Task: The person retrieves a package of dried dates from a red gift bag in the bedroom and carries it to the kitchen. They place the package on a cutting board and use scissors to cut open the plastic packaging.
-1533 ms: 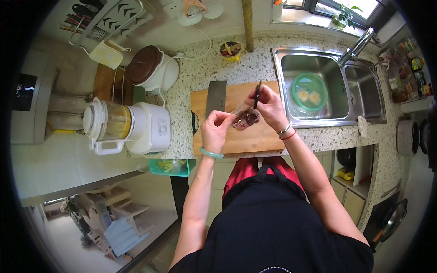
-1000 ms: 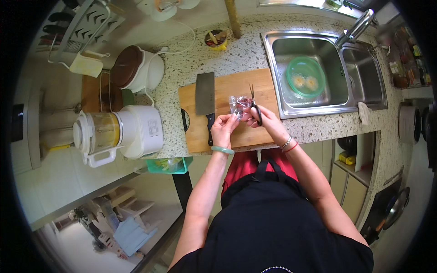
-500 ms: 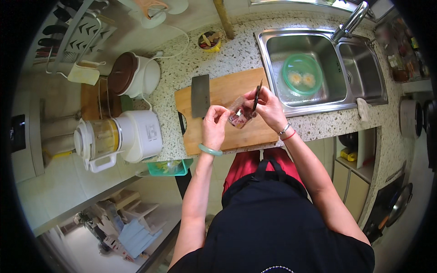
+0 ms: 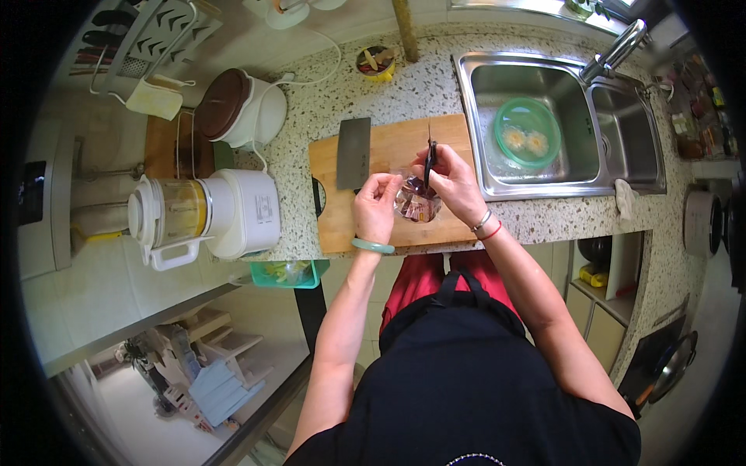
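Over the wooden cutting board (image 4: 388,147) my left hand (image 4: 375,206) pinches the top edge of a small clear plastic bag (image 4: 416,203) with dark reddish contents. My right hand (image 4: 451,182) grips black scissors (image 4: 429,155), blades pointing away from me, right at the bag's upper edge. A cleaver (image 4: 353,142) lies flat on the left part of the board, apart from both hands.
A steel double sink (image 4: 544,124) to the right holds a green bowl (image 4: 527,133). A white blender (image 4: 202,213) and a rice cooker (image 4: 237,109) stand at the left. A small yellow bowl (image 4: 375,62) sits behind the board. A green bin (image 4: 284,273) hangs below the counter edge.
My head view has shifted slightly, and both hands stay over the board with the bag. The scissors have come upright against the bag's top edge.
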Available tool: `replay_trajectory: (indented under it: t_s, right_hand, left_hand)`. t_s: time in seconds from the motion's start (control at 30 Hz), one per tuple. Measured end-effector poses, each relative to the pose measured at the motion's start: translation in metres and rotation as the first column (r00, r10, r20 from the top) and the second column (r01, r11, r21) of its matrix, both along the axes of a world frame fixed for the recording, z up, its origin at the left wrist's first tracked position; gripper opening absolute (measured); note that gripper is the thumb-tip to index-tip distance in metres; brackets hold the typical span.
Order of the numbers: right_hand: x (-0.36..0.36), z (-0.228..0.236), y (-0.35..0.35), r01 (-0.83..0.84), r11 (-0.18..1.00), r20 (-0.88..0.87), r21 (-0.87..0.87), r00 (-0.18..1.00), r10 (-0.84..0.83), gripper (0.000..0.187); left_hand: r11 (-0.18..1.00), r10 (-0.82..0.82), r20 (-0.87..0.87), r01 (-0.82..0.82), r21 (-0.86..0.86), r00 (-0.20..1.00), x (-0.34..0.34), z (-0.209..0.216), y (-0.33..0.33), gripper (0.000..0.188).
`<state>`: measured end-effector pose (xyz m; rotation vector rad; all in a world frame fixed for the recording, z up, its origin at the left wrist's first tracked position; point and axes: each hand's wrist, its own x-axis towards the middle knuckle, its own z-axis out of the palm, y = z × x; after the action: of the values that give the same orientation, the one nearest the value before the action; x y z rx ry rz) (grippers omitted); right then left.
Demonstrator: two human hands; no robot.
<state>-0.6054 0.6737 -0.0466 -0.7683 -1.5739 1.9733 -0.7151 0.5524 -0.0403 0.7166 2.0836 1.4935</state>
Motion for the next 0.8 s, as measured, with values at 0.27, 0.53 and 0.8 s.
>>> replay_trajectory:
  t_s: [0.27, 0.53, 0.8]
  right_hand:
    - [0.026, -0.012, -0.018, 0.162, 0.982, 0.048, -0.094, 0.986, -0.158, 0.027]
    - [0.046, -0.031, -0.045, -0.166, 0.950, 0.134, -0.266, 0.969, 0.207, 0.041]
    - [0.051, -0.039, -0.060, -0.227, 0.931, 0.256, -0.286, 0.918, 0.303, 0.053]
  left_hand:
    - [0.992, 0.123, 0.206, -0.122, -0.017, 0.971, 0.009, -0.036, -0.005, 0.016]
    - [0.995, 0.075, 0.404, -0.042, -0.090, 0.912, -0.001, -0.045, -0.022, 0.021]
    - [0.993, 0.115, 0.623, -0.103, -0.056, 0.774, 0.001, -0.053, -0.047, 0.027]
